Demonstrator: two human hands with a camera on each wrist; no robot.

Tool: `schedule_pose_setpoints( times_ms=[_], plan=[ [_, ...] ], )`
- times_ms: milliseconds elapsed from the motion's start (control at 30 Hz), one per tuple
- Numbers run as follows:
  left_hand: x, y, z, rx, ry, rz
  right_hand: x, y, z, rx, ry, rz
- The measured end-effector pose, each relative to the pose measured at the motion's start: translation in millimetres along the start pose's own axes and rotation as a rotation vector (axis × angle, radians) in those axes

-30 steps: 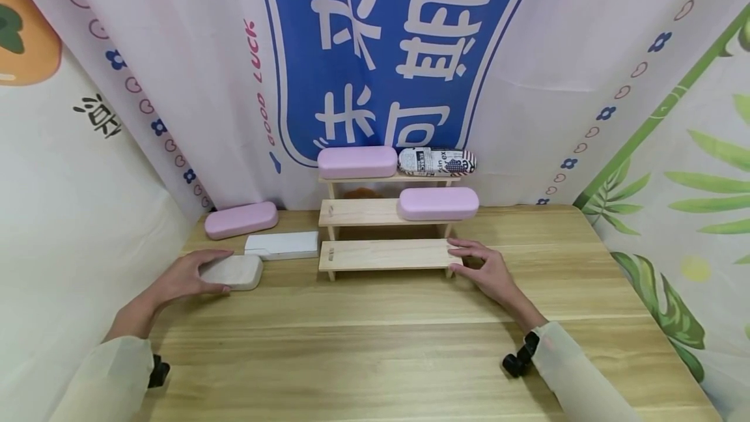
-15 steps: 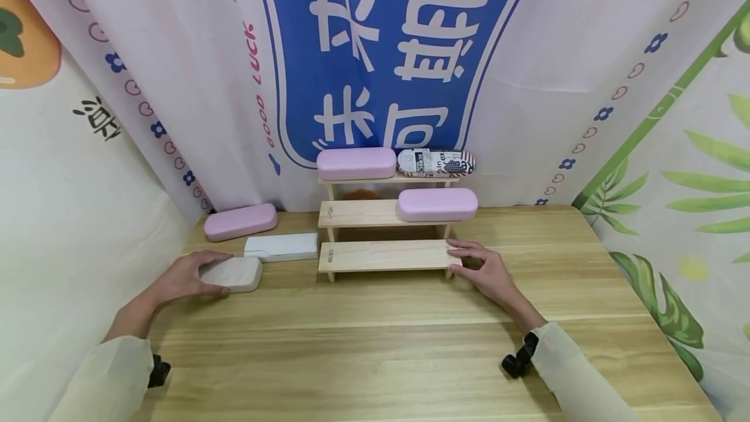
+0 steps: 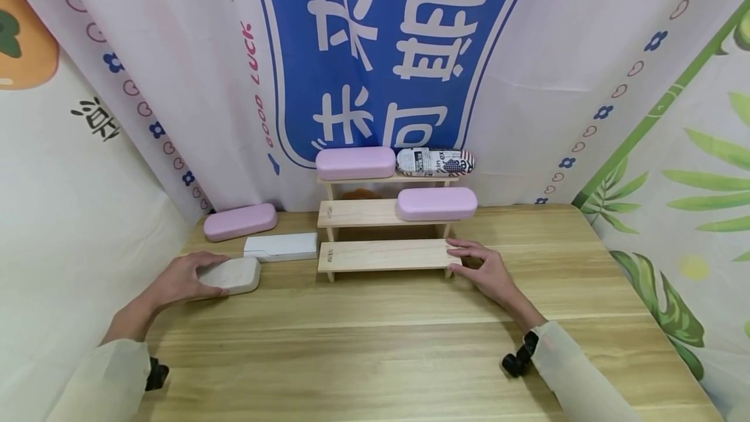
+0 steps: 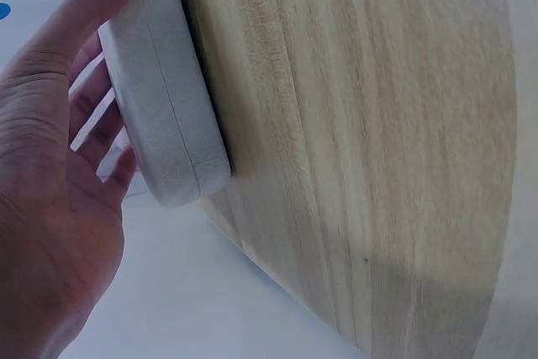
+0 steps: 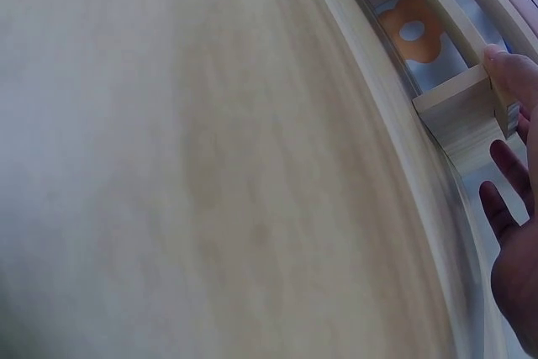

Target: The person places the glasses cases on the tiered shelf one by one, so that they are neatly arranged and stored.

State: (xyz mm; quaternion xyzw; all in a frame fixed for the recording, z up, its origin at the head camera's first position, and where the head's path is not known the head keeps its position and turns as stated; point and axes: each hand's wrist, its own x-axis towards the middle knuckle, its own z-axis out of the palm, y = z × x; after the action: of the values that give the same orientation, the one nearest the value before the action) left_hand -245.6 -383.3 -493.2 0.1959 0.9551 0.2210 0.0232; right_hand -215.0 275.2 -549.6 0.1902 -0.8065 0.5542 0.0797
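My left hand (image 3: 186,279) grips the left end of an off-white glasses case (image 3: 237,275) near the table's left side. In the left wrist view the thumb lies along the side of that case (image 4: 164,98), near its seam, with the other fingers behind it. My right hand (image 3: 483,269) pinches the right end of the lowest step of a three-step wooden display stand (image 3: 387,255). In the right wrist view the thumb presses the front edge of that step (image 5: 454,27). Just behind the held case lies a white glasses case (image 3: 282,247).
A pink glasses case (image 3: 241,222) lies at the table's back left. The top step holds another pink case (image 3: 355,163) and a newspaper-print case (image 3: 435,162). One more pink case (image 3: 437,204) sits on the middle step's right half. A printed curtain (image 3: 521,116) hangs behind the table (image 3: 375,350).
My left hand and the off-white glasses case have shifted slightly left and toward me. The right hand keeps its hold on the stand's lowest step.
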Motion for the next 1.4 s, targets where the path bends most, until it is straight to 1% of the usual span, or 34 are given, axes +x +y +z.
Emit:
schedule_pose_setpoints(
  times_ms=[133, 367, 567, 800, 933, 1133, 1233, 1400],
  plan=[
    [-2.9, 1.3, -2.5, 0.015, 0.016, 0.000, 1.3, -1.3, 0.7, -0.004, 0.004, -0.003],
    [-5.9, 5.4, -7.3, 0.004, 0.038, -0.017, 2.9, -1.0, 0.6, -0.007, 0.009, -0.017],
    [-4.3, 14.1, -10.1, 0.008, 0.055, -0.017, 2.5, -1.7, 0.4, -0.007, 0.007, -0.007],
    [0.3, 26.7, -13.7, 0.016, 0.059, -0.018, 0.5, 0.4, 1.6, -0.006, 0.010, -0.002],
    [2.6, 35.4, -16.0, 0.040, 0.072, -0.004, 0.0, -5.0, 2.1, -0.004, 0.006, 0.003],
    [6.5, 48.7, -19.1, 0.062, 0.067, 0.011, -1.5, -32.6, 1.4, 0.000, -0.003, -0.009],
    [8.6, 53.4, -20.0, 0.072, 0.078, 0.038, -2.2, -37.8, 1.4, -0.002, 0.000, -0.015],
    [12.6, 61.1, -21.7, 0.086, 0.106, 0.103, -2.3, -37.9, 2.1, 0.006, 0.004, -0.011]
  ],
)
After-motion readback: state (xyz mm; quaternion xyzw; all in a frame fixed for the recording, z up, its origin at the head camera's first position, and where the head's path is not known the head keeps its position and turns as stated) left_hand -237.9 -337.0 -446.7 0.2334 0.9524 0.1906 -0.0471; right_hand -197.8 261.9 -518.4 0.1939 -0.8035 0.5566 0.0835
